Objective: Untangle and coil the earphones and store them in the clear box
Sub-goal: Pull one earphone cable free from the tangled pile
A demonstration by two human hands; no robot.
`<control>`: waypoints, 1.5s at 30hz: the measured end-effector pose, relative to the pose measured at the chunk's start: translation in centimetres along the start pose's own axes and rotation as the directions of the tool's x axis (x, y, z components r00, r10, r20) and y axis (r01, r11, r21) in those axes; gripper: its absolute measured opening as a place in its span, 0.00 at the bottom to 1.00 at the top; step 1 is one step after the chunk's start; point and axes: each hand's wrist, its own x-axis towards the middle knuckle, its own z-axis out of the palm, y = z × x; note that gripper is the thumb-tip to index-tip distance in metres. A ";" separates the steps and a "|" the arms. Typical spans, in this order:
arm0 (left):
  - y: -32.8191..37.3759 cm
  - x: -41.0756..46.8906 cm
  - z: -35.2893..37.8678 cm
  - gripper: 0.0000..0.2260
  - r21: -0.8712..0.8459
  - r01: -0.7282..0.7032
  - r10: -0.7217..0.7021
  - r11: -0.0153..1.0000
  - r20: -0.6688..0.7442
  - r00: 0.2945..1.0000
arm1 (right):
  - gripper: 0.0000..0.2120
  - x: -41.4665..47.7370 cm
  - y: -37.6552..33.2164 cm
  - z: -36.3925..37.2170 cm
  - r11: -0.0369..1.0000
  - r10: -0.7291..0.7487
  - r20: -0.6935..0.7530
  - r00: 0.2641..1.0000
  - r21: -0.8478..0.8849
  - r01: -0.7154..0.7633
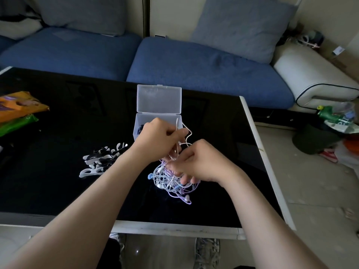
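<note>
A tangled bundle of earphones (171, 183) in white, pale blue and lilac lies on the black glass table (58, 171). My left hand (157, 136) is raised over it and pinches a pale pink-white cable (187, 133) that loops upward. My right hand (196, 160) grips strands at the top of the tangle, fingers curled into the wires. Just behind my hands stands the clear box (138, 123) with its lid (159, 99) open and upright; something dark lies inside at its left.
A pile of white and black cable winders (101, 160) lies left of the tangle. Orange and green packets (17, 111) sit at the table's left edge. A blue sofa (194, 70) runs behind the table. Clutter covers the floor at right.
</note>
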 end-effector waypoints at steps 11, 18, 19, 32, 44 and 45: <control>0.2 0.5 0.5 0.12 -0.084 0.005 -0.015 0.996 -0.122 0.992 | 0.08 0.4 1.8 -1.0 0.983 0.118 -0.144 0.983 0.155 -0.095; -1.6 0.1 0.3 0.09 0.425 0.102 -0.105 0.899 -0.017 0.994 | 0.10 0.8 2.2 -1.9 0.934 0.165 -0.200 0.966 0.345 -0.088; -1.8 0.1 0.4 0.09 0.416 0.092 -0.113 0.905 0.028 0.993 | 0.10 0.7 2.1 -2.0 0.921 0.165 -0.194 0.967 0.380 -0.081; -0.6 0.2 0.3 0.04 0.130 -0.129 0.114 0.983 0.116 0.987 | 0.11 0.1 1.9 -3.4 0.872 0.121 -0.226 0.967 0.489 0.005; -1.2 0.1 1.2 0.08 0.536 -0.245 0.341 0.808 -0.086 0.936 | 0.16 0.0 1.5 -3.9 0.817 0.366 -0.247 0.897 0.547 -0.182; -1.2 0.1 1.3 0.07 0.555 -0.256 0.354 0.791 -0.074 0.932 | 0.16 0.0 1.7 -3.9 0.819 0.408 -0.288 0.866 0.535 -0.208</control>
